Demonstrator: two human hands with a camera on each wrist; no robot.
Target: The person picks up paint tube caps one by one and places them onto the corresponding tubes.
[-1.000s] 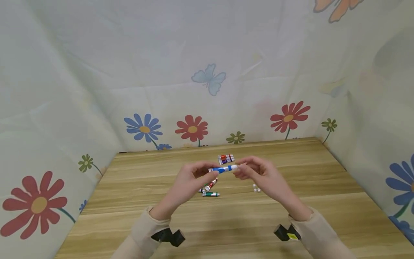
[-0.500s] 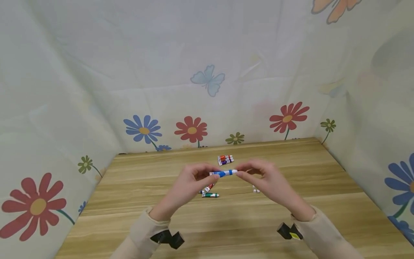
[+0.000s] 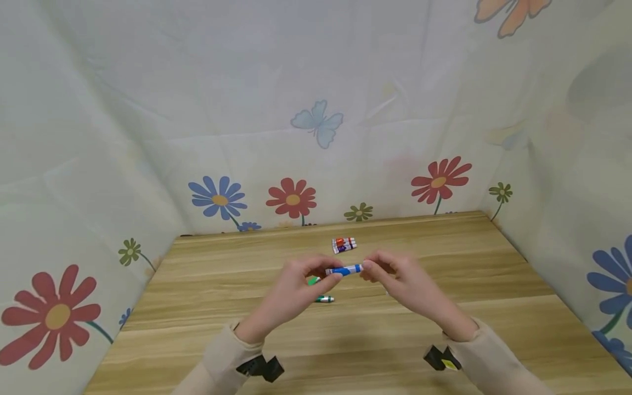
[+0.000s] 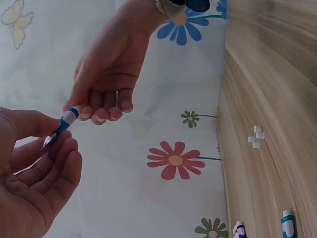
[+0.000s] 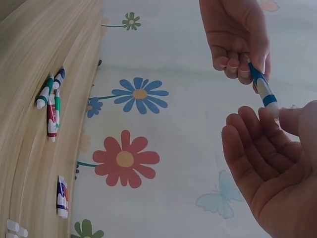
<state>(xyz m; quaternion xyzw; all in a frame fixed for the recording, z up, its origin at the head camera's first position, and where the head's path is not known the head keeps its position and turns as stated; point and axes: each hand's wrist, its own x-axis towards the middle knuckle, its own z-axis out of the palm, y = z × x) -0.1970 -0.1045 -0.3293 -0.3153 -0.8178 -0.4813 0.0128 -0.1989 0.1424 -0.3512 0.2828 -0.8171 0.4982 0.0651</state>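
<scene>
A pale fabric backdrop point(image 3: 222, 82) printed with flowers and butterflies surrounds a wood-grain table point(image 3: 375, 340). Above the table, the person's beige sleeves point(image 3: 494, 359) lead to two hands. The left hand point(image 3: 291, 288) pinches the flat end of a blue paint tube point(image 3: 345, 270) between thumb and fingers; the right hand point(image 3: 410, 280) pinches its white tip, the other fingers loosely bent. The tube is in the air between both hands, tilted slightly. On the table, the right wrist view shows a green tube point(image 5: 45, 92), a dark blue tube point(image 5: 59, 78), a red tube point(image 5: 52, 119) and a light green tube point(image 5: 57, 109) clustered together. Farther back, orange and purple tubes point(image 3: 344, 244) lie side by side. Smallest are four white caps point(image 4: 256, 136), grouped closely on the wood.
</scene>
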